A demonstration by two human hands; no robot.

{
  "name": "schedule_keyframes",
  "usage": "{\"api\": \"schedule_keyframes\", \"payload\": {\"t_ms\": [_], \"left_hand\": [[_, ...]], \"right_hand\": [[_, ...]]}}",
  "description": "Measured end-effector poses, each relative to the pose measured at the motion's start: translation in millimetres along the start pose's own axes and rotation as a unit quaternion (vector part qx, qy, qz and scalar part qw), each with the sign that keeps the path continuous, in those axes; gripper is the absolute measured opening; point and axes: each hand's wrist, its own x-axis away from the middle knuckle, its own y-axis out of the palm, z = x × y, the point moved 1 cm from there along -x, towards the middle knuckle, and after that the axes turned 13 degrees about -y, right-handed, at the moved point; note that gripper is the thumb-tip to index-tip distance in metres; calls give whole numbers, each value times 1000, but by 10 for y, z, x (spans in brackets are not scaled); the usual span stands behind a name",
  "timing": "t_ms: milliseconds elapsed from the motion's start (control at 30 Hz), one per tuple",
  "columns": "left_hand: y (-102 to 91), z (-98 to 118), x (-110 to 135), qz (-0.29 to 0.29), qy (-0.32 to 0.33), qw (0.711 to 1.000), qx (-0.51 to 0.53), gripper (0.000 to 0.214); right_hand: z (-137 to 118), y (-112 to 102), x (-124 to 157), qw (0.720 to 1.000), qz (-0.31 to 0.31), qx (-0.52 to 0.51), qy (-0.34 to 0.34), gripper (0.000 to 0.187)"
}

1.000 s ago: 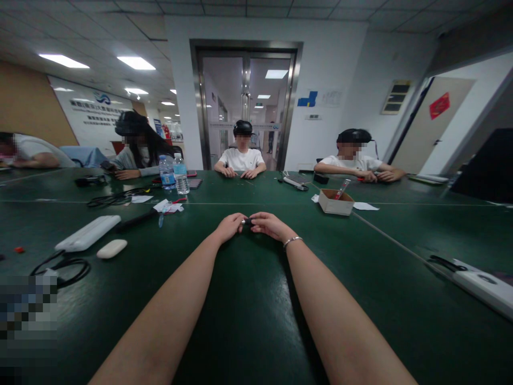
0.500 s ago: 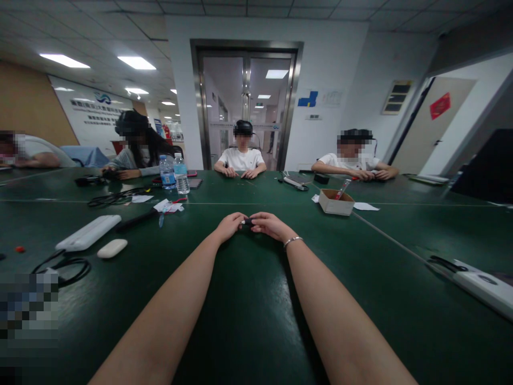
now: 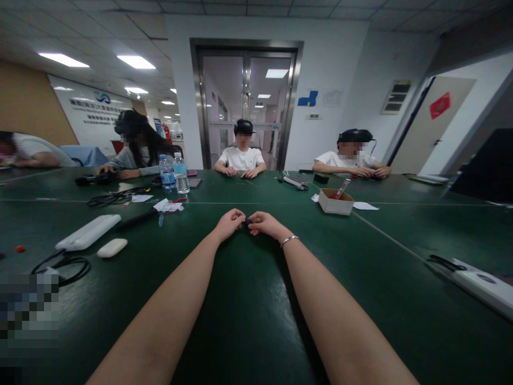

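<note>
Head camera, looking forward over a dark green table [image 3: 248,321]. The person's two bare forearms stretched out from the near edge and met near the middle of the surface. The left hand [image 3: 229,222] and right hand [image 3: 266,223] were both curled nearly closed, fingertips pinching a small dark piece [image 3: 247,221] between them, just above the surface. It was too small to make out, and nothing showed whether the work on it was begun or finished. A thin bracelet [image 3: 289,240] circled the right wrist.

Toward the left edge lay a white power strip [image 3: 88,232], a white oval object [image 3: 111,247] and a coiled black cable [image 3: 66,266]. Farther back to the right sat an open cardboard box [image 3: 335,202]. Two water bottles [image 3: 180,174] stood by the far edge, where other people sat.
</note>
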Motion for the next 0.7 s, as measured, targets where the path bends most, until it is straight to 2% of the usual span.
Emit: {"api": "schedule_keyframes", "payload": {"t_ms": [133,200,367,467,533,567,633,667,700], "left_hand": [[-1,-4,0,25,14,999,-41,31],[14,-9,-6,16,22,997,-73,33],[87,18,3,5,14,993,-120,26],[113,143,107,8,-10,982,-189,21],[104,308,279,-3,-10,959,-284,22],[93,419,406,-13,-4,937,-348,27],[64,705,752,-17,30,876,-482,47],[49,879,966,-1,56,851,-522,48],[41,1069,1201,6,93,839,-536,41]], "right_hand": [[-34,67,-49,994,-20,107,3,23],[-83,103,-51,993,-42,108,9,24],[-196,164,48,994,-68,-79,21,35],[-178,160,92,992,-69,-100,44,31],[-151,143,98,993,-73,-82,42,26],[-141,130,104,994,-75,-70,38,25],[-141,87,156,995,-88,-42,37,28],[-155,56,212,994,-99,-28,40,30],[-180,17,294,993,-112,-16,43,32]]}}
